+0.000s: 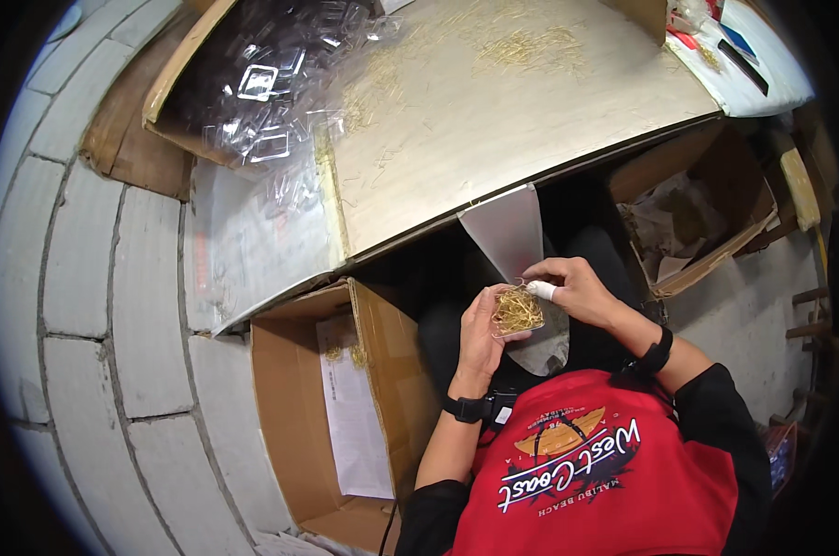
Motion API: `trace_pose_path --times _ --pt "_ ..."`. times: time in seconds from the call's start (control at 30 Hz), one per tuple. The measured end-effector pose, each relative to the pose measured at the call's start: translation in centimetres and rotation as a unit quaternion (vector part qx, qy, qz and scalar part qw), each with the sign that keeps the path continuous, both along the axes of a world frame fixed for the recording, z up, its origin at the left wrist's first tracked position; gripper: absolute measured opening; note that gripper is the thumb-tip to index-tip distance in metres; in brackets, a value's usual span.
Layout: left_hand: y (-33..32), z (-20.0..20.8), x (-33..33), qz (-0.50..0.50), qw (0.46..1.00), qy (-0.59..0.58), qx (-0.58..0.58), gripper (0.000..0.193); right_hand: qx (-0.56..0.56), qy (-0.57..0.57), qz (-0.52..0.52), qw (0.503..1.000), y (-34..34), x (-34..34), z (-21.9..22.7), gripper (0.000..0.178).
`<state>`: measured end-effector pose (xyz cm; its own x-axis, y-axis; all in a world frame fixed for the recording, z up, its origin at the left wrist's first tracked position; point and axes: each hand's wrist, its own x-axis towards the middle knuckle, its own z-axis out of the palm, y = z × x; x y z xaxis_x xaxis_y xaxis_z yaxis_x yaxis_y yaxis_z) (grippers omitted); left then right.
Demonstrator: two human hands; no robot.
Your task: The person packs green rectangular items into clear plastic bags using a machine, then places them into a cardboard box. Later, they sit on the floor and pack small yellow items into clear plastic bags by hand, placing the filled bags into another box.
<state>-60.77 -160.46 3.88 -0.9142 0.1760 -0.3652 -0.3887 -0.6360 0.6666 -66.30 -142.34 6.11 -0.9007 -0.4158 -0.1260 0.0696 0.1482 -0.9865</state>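
Observation:
My left hand (481, 335) is wrapped around the side of a small clear plastic box (520, 332), held over my lap. The box is filled with thin gold-coloured pins (516, 310), lying in a tangle up to its rim. At its far right corner, my right hand (577, 292) has thumb and forefinger drawn together, and what they pinch is too small to make out. A white cover (541, 290) wraps one finger of that hand. Beneath the hands, a translucent plastic sheet (505, 227) hangs from the table edge down toward my lap.
Loose gold pins (531, 48) are scattered across the table (438, 167). At its left, many clear plastic boxes (257, 83) spill from a carton (165, 88). Open cartons stand below, one at the left (290, 408) and one at the right (707, 255). A white cloth (781, 79) covers the far-right corner.

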Motion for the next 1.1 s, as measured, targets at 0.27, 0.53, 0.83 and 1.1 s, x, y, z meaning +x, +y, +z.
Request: trace_pose_path --times 0.27,0.53,0.83,1.1 --pt "0.9 -0.3 -0.1 0.045 0.997 -0.010 -0.060 0.025 0.150 0.360 0.045 0.920 -0.7 0.2 -0.6 0.032" --pt "-0.5 -2.2 0.1 0.130 0.990 -0.018 -0.043 0.021 0.162 0.464 0.134 0.861 -3.2 -1.1 1.2 0.048" --pt "-5.4 -7.7 3.3 0.115 0.987 -0.094 -0.056 0.022 0.230 0.455 0.170 0.844 -19.0 -17.6 3.2 0.052" --pt "-5.1 -8.8 2.9 0.125 0.986 -0.108 -0.008 0.026 0.369 0.599 0.136 0.698 -20.6 -25.3 0.6 0.038"
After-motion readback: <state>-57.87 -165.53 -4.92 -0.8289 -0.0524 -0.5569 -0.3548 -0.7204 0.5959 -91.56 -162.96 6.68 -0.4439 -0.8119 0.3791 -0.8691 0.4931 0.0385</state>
